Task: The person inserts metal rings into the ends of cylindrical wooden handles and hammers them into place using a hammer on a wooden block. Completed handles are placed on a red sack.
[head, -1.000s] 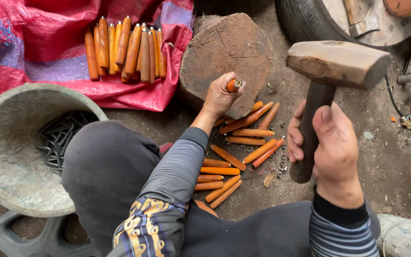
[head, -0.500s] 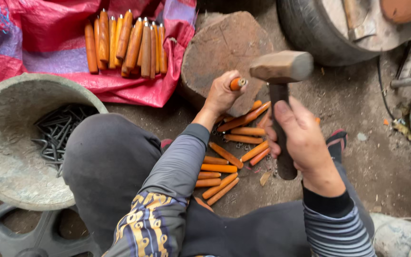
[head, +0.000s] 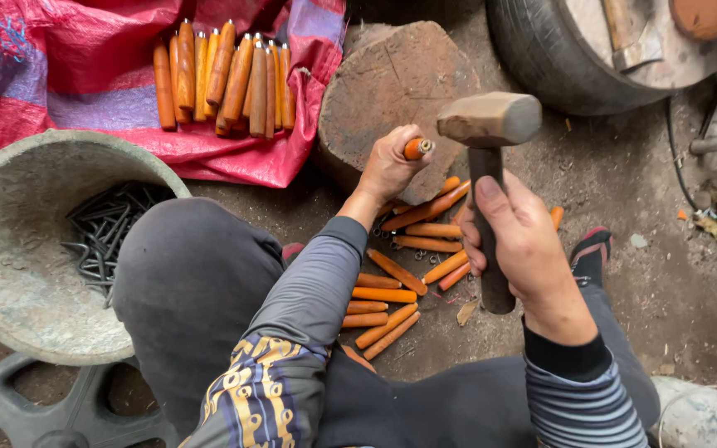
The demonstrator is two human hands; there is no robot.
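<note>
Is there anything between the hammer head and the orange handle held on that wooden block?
Nothing visible. The hammer in the right hand hangs just right of the orange handle, which the left hand holds upright on the block; only open air lies between.

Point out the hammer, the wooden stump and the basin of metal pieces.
hammer (head: 491,119): head view, on its metal head.
wooden stump (head: 392,79): head view, on its bare top face.
basin (head: 10,178): head view, on its inner wall.

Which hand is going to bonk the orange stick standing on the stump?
Probably the right hand: it grips the hammer raised just beside the orange handle. The left hand is busy holding that handle upright on the wooden stump.
</note>
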